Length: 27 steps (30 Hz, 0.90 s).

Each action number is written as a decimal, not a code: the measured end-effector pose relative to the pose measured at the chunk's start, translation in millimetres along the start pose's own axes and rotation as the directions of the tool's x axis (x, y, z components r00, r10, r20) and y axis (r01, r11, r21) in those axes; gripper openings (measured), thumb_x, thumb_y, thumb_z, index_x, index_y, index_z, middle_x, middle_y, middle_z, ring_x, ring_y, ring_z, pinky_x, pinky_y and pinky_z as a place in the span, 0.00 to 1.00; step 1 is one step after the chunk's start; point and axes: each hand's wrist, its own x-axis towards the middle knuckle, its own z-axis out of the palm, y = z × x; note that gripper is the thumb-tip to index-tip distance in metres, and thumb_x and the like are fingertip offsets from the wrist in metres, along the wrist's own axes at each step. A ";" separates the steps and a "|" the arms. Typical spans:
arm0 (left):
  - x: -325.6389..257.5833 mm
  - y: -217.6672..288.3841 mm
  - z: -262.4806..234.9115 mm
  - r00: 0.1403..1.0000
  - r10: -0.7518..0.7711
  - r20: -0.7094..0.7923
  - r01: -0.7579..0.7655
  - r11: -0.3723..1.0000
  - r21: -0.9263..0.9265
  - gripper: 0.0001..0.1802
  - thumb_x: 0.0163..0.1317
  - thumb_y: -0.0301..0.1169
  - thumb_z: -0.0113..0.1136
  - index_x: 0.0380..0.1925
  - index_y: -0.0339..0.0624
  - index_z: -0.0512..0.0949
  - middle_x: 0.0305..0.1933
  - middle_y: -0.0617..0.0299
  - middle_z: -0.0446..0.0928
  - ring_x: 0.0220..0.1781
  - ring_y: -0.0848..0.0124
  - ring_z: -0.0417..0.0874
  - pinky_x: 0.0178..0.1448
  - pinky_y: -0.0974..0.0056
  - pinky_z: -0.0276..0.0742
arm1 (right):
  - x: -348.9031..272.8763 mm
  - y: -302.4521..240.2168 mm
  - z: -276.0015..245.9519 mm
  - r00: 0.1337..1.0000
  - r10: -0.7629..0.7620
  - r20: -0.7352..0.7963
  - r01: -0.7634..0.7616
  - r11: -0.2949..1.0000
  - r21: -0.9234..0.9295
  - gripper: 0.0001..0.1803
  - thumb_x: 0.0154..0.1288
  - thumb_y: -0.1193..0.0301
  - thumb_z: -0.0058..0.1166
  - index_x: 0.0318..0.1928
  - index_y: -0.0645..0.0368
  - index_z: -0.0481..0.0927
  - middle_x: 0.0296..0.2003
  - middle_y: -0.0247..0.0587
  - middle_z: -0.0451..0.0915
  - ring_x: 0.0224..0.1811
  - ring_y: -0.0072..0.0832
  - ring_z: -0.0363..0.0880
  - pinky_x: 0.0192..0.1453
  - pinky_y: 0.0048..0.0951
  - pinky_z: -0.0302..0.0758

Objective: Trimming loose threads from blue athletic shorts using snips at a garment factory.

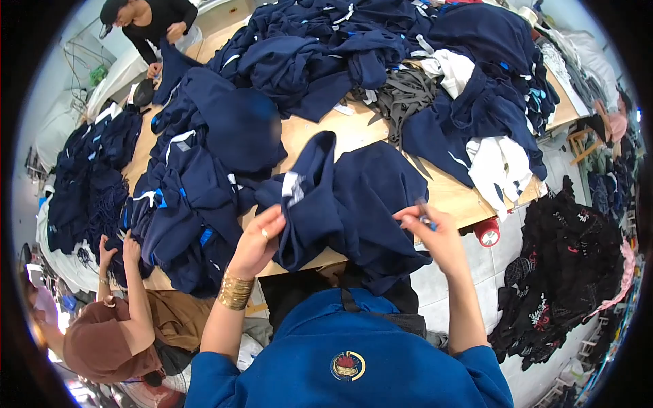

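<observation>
A navy fabric garment [371, 197] with a white label [293, 188] is spread over the table's near edge in front of me. My left hand [260, 238] is closed on its left edge, beside an open, collar-like fold. My right hand [435, 234] is closed around a small tool with a blue part [427, 221], which looks like thread snips; the fingers mostly cover it. The thumb and fingertips of that hand also meet the garment's right edge. Part of the cloth droops below the tabletop toward my lap.
Navy garments [286, 68] are heaped across the wooden table [316, 132], with grey strips [401, 95] and white cloth [500, 170]. A red-ended cylinder [487, 232] is by the right edge. Black clothes [558, 279] lie on the floor. Co-workers [102, 340] handle cloth at left and far left.
</observation>
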 end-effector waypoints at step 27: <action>-40.7 -49.4 -10.8 0.964 -0.068 -0.256 0.043 0.994 -0.104 0.13 0.64 0.27 0.48 0.46 0.34 0.75 0.42 0.64 0.79 0.42 0.79 0.79 0.48 0.76 0.72 | 32.2 2.2 85.7 0.987 -0.054 0.152 0.081 0.981 -0.177 0.07 0.60 0.72 0.54 0.35 0.64 0.80 0.23 0.34 0.77 0.27 0.17 0.74 0.35 0.20 0.70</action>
